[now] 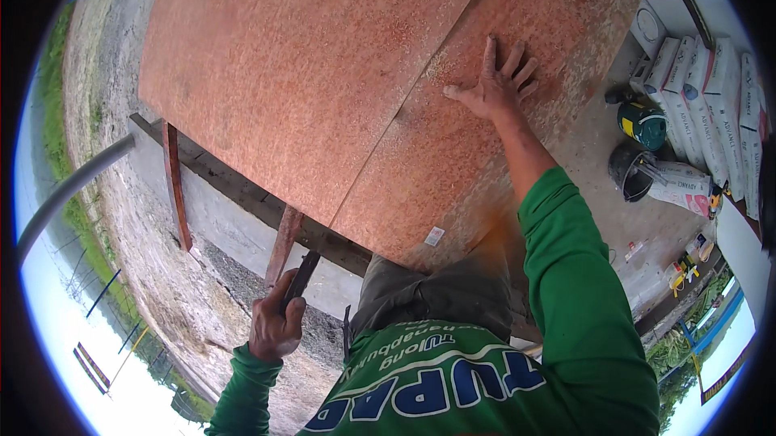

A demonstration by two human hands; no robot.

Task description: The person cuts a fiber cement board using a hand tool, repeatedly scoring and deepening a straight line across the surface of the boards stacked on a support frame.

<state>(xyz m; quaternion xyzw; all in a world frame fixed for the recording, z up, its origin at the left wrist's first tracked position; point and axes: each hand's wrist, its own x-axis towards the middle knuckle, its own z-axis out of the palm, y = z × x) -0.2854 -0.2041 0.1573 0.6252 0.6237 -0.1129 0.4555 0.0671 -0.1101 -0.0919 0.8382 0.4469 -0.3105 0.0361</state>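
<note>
A large reddish plywood surface [275, 88] lies before me, with sawdust scattered over it. A dark straight line [394, 119], like a cut or a seam, runs along it toward my body. My right hand [497, 88] rests flat on the board to the right of that line, fingers spread. In my left hand [277, 321], off the board's near left edge, I grip a dark bar-shaped tool [301, 278] pointing up toward the board. Its exact kind is not clear. A small white packet [434, 235] lies on the board near my legs.
Wooden supports [175, 185] show under the board's left side, beside a curved grey pipe [73, 185]. At right stand stacked white sacks [687, 101], a green pail [643, 125] and a black bucket [629, 171]. Yellow tools [685, 272] lie on the floor.
</note>
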